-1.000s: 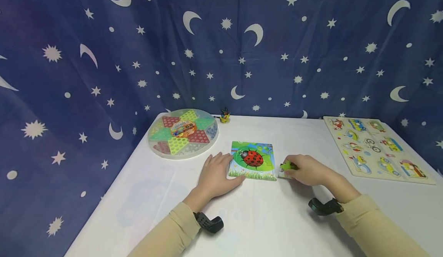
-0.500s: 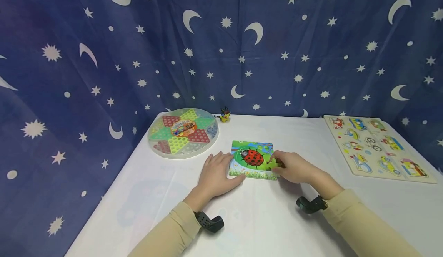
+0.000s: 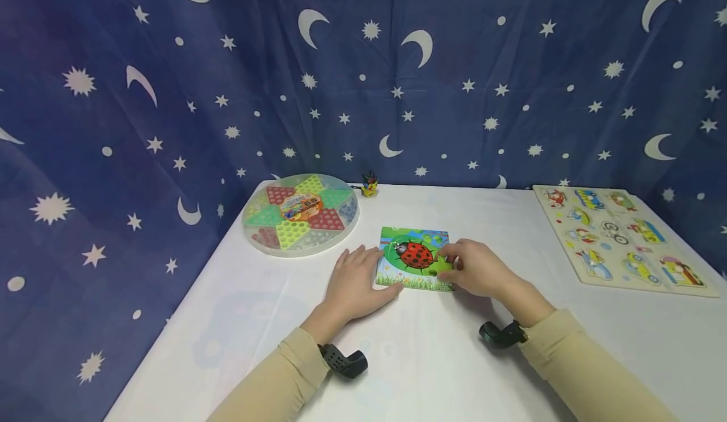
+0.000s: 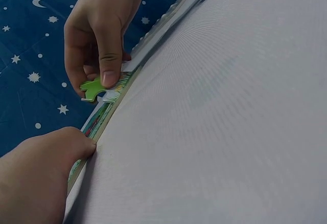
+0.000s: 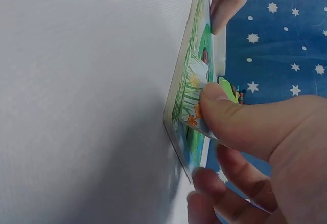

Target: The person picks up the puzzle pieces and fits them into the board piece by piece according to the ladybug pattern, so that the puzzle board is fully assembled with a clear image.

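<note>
A square ladybug jigsaw puzzle [image 3: 416, 255] lies flat on the white table. My left hand [image 3: 354, 286] rests at its left side, thumb along the near edge and fingers by the left edge. Over the puzzle's lower right part, my right hand [image 3: 479, 270] pinches a puzzle piece [image 4: 93, 89] between thumb and fingers. Green, white and printed with orange flowers, that puzzle piece [image 5: 193, 93] is tilted close over the board in the right wrist view. Part of it is hidden behind the thumb.
A round Chinese checkers board [image 3: 301, 215] lies at the back left, with a small yellow figure [image 3: 369, 185] beside it. At the right is a wooden vehicle puzzle board [image 3: 619, 239]. A dark blue star-and-moon curtain [image 3: 363, 81] hangs behind the white table [image 3: 426, 359].
My right hand has moved left with the puzzle piece, from beside the puzzle to over its lower right part. My left hand has stayed at the puzzle's left side.
</note>
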### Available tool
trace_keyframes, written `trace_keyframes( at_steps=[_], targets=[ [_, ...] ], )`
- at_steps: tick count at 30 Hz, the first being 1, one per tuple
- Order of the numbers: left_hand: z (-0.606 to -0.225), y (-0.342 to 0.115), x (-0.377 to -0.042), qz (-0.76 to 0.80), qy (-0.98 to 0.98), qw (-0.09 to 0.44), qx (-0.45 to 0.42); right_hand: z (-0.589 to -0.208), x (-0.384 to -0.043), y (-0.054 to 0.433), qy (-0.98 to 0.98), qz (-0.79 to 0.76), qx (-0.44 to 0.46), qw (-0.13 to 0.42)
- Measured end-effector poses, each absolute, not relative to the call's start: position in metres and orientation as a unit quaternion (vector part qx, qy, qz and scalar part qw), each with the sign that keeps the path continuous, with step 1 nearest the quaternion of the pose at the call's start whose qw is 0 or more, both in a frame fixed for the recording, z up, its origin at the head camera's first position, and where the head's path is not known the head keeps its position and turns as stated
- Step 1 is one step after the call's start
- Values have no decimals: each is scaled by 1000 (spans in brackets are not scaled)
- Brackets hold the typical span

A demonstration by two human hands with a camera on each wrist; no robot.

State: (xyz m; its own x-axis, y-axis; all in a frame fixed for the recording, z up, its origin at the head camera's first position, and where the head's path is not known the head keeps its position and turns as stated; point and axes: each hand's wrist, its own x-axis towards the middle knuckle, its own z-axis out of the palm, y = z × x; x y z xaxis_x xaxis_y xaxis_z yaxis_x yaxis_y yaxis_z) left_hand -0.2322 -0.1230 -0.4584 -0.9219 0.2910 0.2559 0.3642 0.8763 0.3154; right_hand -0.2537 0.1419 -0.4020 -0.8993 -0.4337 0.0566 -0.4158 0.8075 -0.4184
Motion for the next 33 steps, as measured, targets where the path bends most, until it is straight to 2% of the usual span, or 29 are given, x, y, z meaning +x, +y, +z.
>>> trace_keyframes(
  at_steps=[26, 33],
  targets=[
    [-456, -123, -231, -189, -961, 104, -172, -407, -255, 137, 946, -235, -225, 5],
    [-455, -124, -230, -188, -962, 97, -171, -406, -251, 133, 955, -211, -208, 17]
  ],
)
